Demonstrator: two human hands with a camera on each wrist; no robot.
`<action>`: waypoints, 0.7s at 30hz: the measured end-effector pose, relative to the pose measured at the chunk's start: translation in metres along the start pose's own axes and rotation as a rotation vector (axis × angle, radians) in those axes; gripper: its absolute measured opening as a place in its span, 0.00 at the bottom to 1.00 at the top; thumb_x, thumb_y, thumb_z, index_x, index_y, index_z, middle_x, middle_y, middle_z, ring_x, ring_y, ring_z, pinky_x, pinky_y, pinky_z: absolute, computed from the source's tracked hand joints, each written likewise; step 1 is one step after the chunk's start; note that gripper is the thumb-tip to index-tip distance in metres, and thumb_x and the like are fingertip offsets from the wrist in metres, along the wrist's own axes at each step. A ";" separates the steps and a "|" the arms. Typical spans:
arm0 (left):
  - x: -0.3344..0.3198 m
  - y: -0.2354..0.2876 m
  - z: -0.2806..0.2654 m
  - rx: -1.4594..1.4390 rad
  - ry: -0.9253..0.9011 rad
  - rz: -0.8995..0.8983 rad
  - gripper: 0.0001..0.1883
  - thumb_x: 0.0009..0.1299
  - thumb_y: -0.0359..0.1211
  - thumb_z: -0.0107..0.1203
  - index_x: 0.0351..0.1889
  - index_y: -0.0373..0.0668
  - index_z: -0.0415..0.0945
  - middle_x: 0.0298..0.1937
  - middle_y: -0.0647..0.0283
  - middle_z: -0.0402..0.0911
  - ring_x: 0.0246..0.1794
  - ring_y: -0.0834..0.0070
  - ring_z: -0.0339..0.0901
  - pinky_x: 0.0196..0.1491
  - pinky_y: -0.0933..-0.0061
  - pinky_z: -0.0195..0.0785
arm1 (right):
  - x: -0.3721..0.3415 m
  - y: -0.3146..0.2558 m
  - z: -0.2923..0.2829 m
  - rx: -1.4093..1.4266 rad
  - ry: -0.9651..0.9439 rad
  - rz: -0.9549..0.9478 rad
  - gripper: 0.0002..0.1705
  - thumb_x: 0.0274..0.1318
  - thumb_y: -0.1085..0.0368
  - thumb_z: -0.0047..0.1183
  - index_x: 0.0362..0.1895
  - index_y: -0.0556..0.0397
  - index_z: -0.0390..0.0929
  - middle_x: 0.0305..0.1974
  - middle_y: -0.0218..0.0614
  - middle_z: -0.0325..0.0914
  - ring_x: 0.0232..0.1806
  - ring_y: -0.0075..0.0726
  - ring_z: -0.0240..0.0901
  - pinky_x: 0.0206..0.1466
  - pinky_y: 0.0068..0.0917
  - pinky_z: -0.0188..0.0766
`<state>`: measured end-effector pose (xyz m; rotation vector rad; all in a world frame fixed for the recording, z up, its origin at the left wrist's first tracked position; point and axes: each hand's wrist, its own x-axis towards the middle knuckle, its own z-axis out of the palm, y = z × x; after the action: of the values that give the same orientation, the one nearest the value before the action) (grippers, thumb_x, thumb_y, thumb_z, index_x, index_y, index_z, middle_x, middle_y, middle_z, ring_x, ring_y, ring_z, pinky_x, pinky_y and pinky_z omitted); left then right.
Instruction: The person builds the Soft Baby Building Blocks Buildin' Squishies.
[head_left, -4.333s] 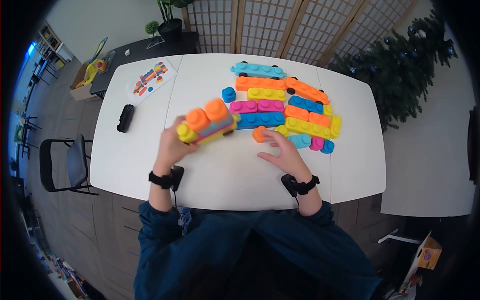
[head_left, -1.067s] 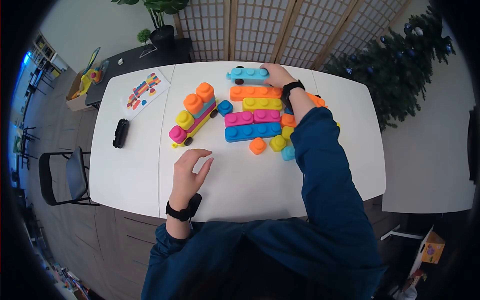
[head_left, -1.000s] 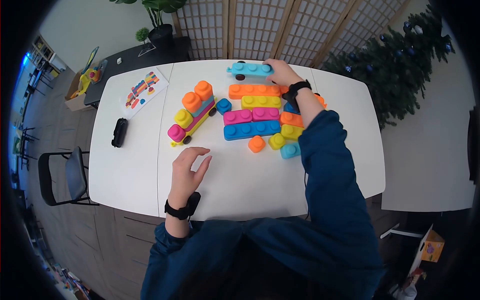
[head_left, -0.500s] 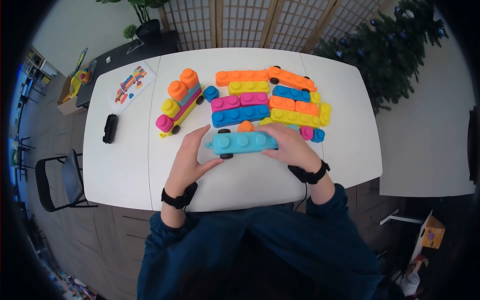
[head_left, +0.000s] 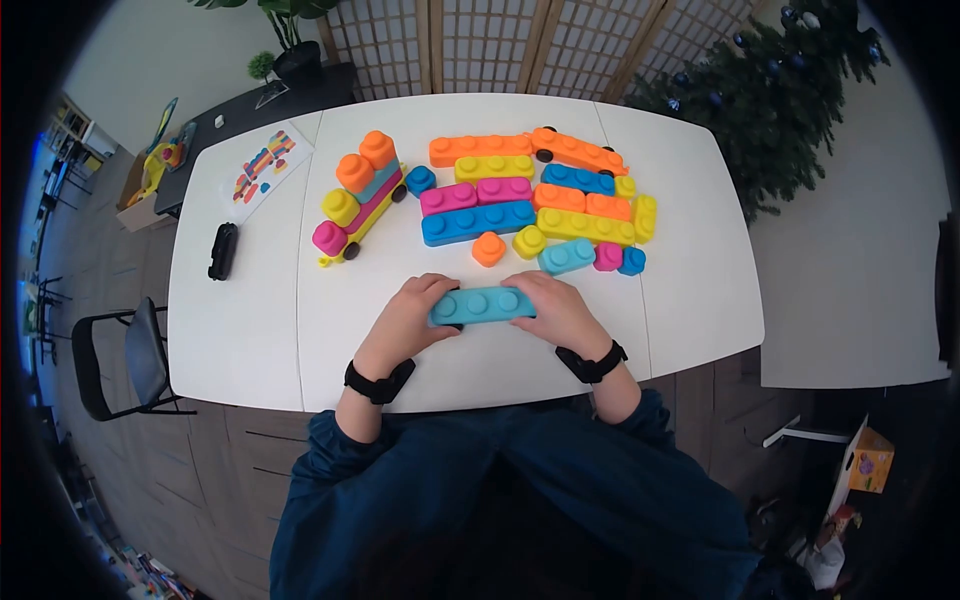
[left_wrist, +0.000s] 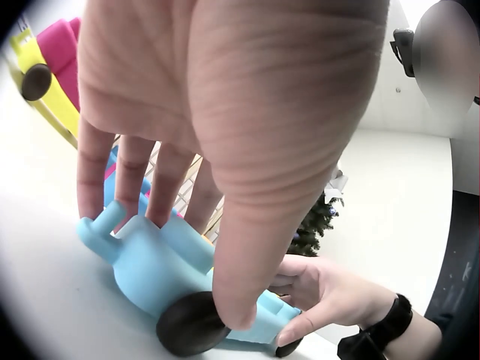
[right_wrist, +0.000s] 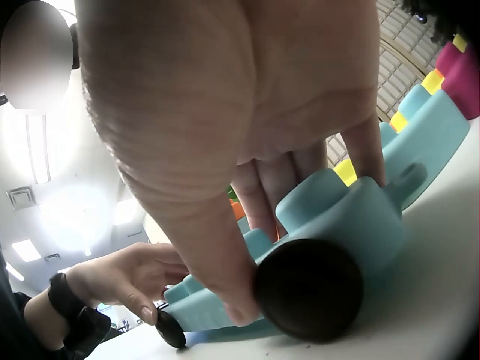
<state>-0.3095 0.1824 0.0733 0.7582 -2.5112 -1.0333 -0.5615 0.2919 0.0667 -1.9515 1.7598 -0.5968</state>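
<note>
Gripping near end-on: light-blue wheeled base [head_left: 478,305], just in front of the torso, studs up and wheels down. Pinching its left end between thumb and curled fingers with left hand [head_left: 405,320]; pinching its right end likewise with right hand [head_left: 565,312]. Unable to tell from these views about full contact of wheels with table [head_left: 700,320]. Found no block on its studs; judged at the starting stage for this base.

Noted just beyond, lying loose in a row: orange block [head_left: 488,249], yellow block [head_left: 530,241], light-blue block [head_left: 566,256], pink block [head_left: 608,256] and blue block [head_left: 631,261]. Observed behind these: long blue block [head_left: 478,223] and long yellow block [head_left: 585,227], among others, all unmounted.

Recorded on the left side, apart from the hands: yellow wheeled base [head_left: 379,216], carrying stacked pink, light-blue, yellow and orange pieces. Judged complete or nearly so, subject to checking against printed sheet [head_left: 265,172], farther left.

Located at the far side: orange wheeled base [head_left: 580,153], bare of blocks, touching or just beside long orange block [head_left: 480,151]. Assessed overall as partway: one base loaded, two bare, many blocks loose.
</note>
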 end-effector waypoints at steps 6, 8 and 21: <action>0.001 -0.001 0.003 0.039 0.013 -0.013 0.32 0.53 0.29 0.75 0.59 0.41 0.78 0.60 0.56 0.78 0.58 0.54 0.75 0.62 0.59 0.72 | -0.012 0.007 -0.003 0.031 0.156 -0.073 0.27 0.49 0.63 0.70 0.55 0.47 0.77 0.55 0.38 0.80 0.58 0.48 0.77 0.56 0.39 0.76; 0.001 -0.002 0.005 0.041 0.019 -0.011 0.32 0.54 0.29 0.74 0.59 0.41 0.78 0.60 0.56 0.78 0.58 0.54 0.75 0.62 0.60 0.72 | -0.016 0.009 -0.007 0.125 0.186 0.037 0.22 0.52 0.63 0.69 0.52 0.48 0.79 0.56 0.38 0.81 0.56 0.48 0.78 0.56 0.37 0.77; 0.000 -0.002 0.004 0.058 0.037 -0.019 0.32 0.54 0.30 0.74 0.60 0.43 0.78 0.61 0.56 0.78 0.57 0.54 0.75 0.63 0.60 0.70 | -0.020 0.019 0.000 0.123 0.311 0.010 0.18 0.53 0.65 0.69 0.47 0.55 0.82 0.52 0.40 0.82 0.51 0.51 0.80 0.54 0.36 0.78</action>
<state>-0.3105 0.1829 0.0693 0.8121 -2.5167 -0.9482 -0.5789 0.3104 0.0545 -1.8419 1.8598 -1.0269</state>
